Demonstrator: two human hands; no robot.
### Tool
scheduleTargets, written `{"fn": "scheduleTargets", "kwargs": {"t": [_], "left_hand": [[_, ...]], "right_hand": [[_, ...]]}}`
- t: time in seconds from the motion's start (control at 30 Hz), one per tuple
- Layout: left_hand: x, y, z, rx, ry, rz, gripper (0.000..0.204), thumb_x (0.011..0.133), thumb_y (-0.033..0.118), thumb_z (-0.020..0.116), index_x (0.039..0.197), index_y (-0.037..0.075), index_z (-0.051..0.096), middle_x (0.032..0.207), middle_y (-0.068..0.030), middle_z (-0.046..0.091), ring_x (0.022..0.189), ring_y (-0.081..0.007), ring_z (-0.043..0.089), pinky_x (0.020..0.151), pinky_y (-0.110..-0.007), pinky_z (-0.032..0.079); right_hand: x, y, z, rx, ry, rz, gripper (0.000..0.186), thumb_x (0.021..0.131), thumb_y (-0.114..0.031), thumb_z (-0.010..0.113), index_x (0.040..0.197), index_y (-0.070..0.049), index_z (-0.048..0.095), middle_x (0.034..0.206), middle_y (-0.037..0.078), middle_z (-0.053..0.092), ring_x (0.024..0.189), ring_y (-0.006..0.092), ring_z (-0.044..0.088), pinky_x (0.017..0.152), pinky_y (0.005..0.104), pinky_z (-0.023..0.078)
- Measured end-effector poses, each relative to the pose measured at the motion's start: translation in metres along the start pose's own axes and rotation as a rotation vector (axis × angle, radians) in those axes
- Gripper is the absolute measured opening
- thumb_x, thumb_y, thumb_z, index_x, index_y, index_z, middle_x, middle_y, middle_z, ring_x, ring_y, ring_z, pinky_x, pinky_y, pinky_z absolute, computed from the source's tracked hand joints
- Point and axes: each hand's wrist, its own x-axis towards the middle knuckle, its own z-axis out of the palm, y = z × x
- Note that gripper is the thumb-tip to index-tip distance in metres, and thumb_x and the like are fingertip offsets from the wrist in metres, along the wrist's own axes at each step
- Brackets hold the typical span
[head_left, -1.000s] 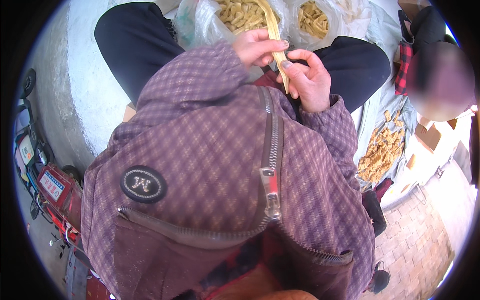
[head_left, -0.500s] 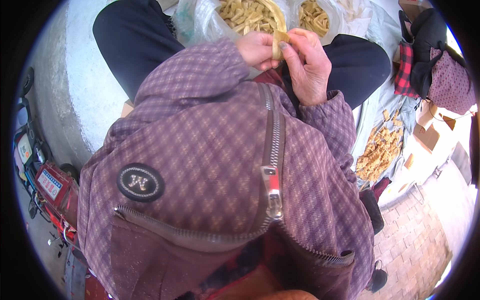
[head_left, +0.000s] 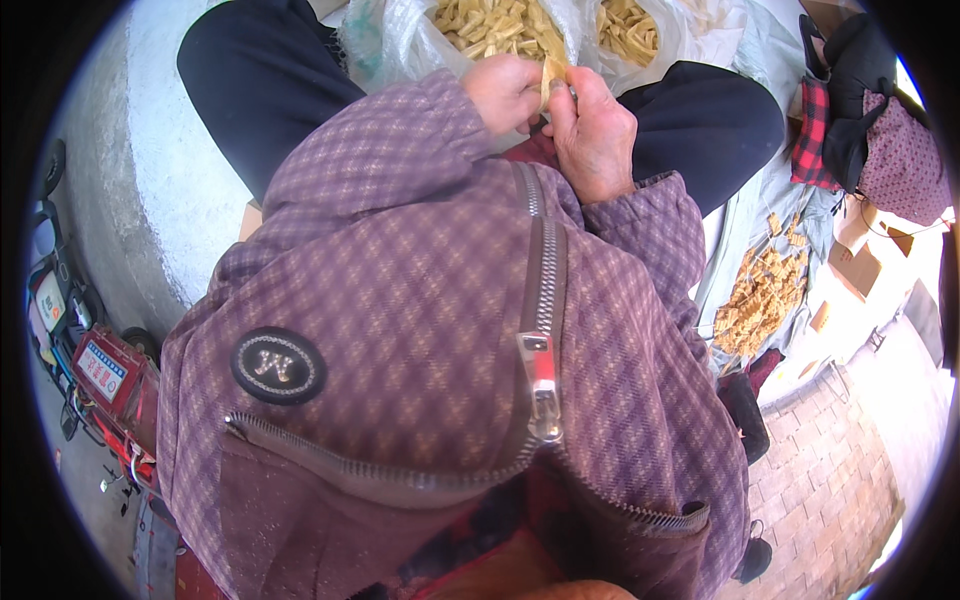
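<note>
In the head view, my left hand and my right hand meet above my crossed legs, closed on a pale yellow flat strip, which is bent upright between thumbs and fingers. Some fingertips are hidden behind the strip and each other. Just beyond them, a translucent plastic sack holds many yellow folded pieces. A second sack to its right holds similar pieces.
A pile of small tan pieces lies on a grey sheet at right, near cardboard. Dark, red-checked and patterned cloth items lie at upper right. A red parked vehicle is at left; brick paving is at lower right.
The strip, long and extended toward me a second ago, is now bent short between my fingers. My right hand has moved up and slightly left, closer against my left hand.
</note>
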Motion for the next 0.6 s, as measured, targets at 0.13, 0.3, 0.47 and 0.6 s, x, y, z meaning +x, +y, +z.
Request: {"fn": "scheduleTargets", "kwargs": {"t": [0.13,0.3,0.47,0.6], "left_hand": [[0.003,0.001,-0.007,-0.503,-0.068,-0.227,0.017,0.089,0.016,0.054,0.1,0.005,0.061,0.09,-0.0017,0.063,0.07,-0.0087,0.061,0.06,-0.02,0.051],[0.009,-0.016,-0.008,-0.797,0.077,-0.202,0.023,0.086,0.024,0.059,0.097,0.004,0.062,0.09,-0.0035,0.064,0.068,-0.0062,0.06,0.059,-0.016,0.049],[0.001,0.005,-0.004,-0.652,-0.054,-0.195,0.02,0.09,0.018,0.051,0.104,0.004,0.059,0.082,-0.004,0.063,0.062,-0.0087,0.059,0.057,-0.019,0.049],[-0.007,0.006,0.006,-0.344,0.004,0.048,0.015,0.087,0.01,0.048,0.095,0.001,0.058,0.075,-0.0052,0.061,0.055,-0.0104,0.056,0.053,-0.024,0.047]], "right_hand": [[-0.003,-0.007,-0.006,-0.003,0.112,-0.144,0.014,0.079,-0.007,0.057,0.093,-0.002,0.058,0.087,0.013,0.062,0.066,0.0244,0.062,0.057,0.0305,0.05],[-0.002,-0.014,-0.014,0.032,0.156,-0.262,0.018,0.082,0.001,0.056,0.099,0.001,0.058,0.087,0.012,0.064,0.059,0.0125,0.064,0.054,0.0227,0.05],[0.009,-0.01,-0.014,0.049,0.134,-0.195,0.017,0.079,-0.005,0.057,0.096,-0.002,0.058,0.088,0.013,0.062,0.07,0.0256,0.062,0.059,0.0306,0.049],[0.005,-0.002,-0.009,0.143,-0.046,0.001,0.014,0.083,-0.009,0.053,0.096,-0.002,0.056,0.081,0.015,0.06,0.065,0.0265,0.061,0.057,0.0331,0.049]]}}
